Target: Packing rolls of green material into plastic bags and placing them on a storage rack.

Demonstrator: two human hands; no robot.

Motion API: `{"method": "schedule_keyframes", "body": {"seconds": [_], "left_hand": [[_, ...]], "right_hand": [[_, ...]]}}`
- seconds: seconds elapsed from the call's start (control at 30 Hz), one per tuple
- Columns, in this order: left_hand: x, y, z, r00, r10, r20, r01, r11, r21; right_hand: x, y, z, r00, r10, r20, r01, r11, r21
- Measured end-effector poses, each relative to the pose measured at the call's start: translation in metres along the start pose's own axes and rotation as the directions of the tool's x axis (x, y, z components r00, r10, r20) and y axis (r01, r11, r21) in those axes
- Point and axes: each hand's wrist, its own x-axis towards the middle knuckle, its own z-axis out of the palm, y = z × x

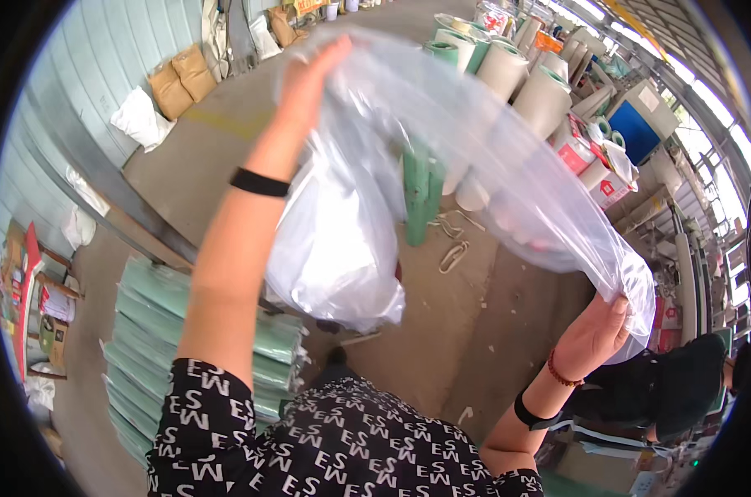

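A large clear plastic bag [483,137] is stretched between my raised hands, with a loose, shiny fold hanging at its left side. My left hand [309,83] is lifted high and closed on the bag's far upper edge; the film partly covers its fingers. Lower and to the right, my right hand [592,335] grips the bag's other end, thumb pressed against the gathered plastic. Beneath my left forearm lies a stack of green rolls wrapped in clear film [156,340].
White and green rolls [501,70] stand at the far right, near red-and-white cartons [603,178]. A person in black [682,385] is close on my right. Brown sacks [181,83] lean on the left wall beside a metal post [115,195]. A cord [453,257] lies on the floor.
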Motion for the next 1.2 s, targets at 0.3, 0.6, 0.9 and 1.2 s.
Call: {"method": "schedule_keyframes", "body": {"seconds": [0.3,0.6,0.9,1.2], "left_hand": [[-0.032,0.098,-0.08,0.713,0.487,-0.505,-0.063,0.762,0.645],[-0.196,-0.123,-0.149,0.312,-0.422,-0.851,0.504,0.833,-0.228],[-0.24,-0.099,-0.114,0.364,-0.456,-0.812,0.856,-0.181,0.485],[-0.21,-0.169,0.138,0.787,-0.443,0.43,-0.132,0.559,0.819]], "right_hand": [[-0.047,0.1,0.156,0.905,0.422,0.061,-0.421,0.907,-0.029],[-0.14,0.2,0.15,0.612,0.781,0.126,-0.785,0.619,-0.029],[-0.254,0.226,0.11,-0.243,0.924,0.295,-0.969,-0.247,-0.025],[-0.27,0.231,0.092,-0.276,0.918,0.286,-0.77,-0.032,-0.637]]}}
